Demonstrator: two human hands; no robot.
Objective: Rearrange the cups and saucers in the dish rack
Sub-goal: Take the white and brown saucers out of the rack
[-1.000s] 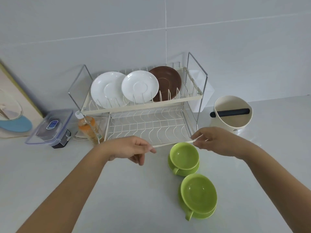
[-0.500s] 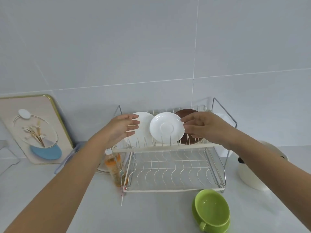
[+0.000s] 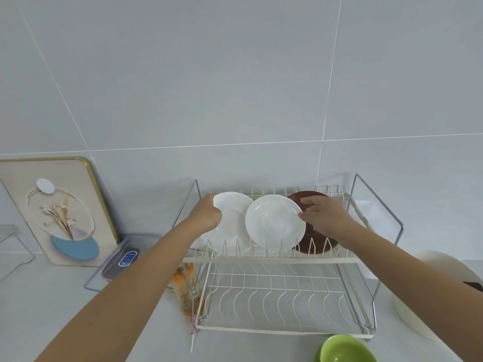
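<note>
the left hand (image 3: 207, 214) grips the left white saucer (image 3: 230, 223) at its rim near ten o'clock, fingers curled over the edge, while the right hand (image 3: 322, 214) pinches the middle white saucer (image 3: 274, 222) at its three o'clock edge, with the fingers reaching across the face of the brown saucer (image 3: 316, 237) behind it. all three saucers stand on edge between the tines of the upper tier of the dish rack (image 3: 269, 259), the middle one overlapping the left one's rim and touching or nearly touching it. that overlap is the main risk, as i judge it: lifting both at once could knock glazed rims together and chip one, and a one-edge pinch gives little control if a saucer catches on a tine. dragging the middle saucer toward three o'clock could also tip the brown one over. the lower tier (image 3: 282, 304) holds nothing visible, and a saucer slipping through would fall onto its wires. at five o'clock from the rack a green cup (image 3: 345, 348) sits on the counter (image 3: 65, 322) just in front of the rack's edge, where a dropped saucer might strike it. at seven o'clock an orange-labelled bottle (image 3: 185, 286) stands just beside the rack's left leg, near the left forearm, and could be nudged over.
</note>
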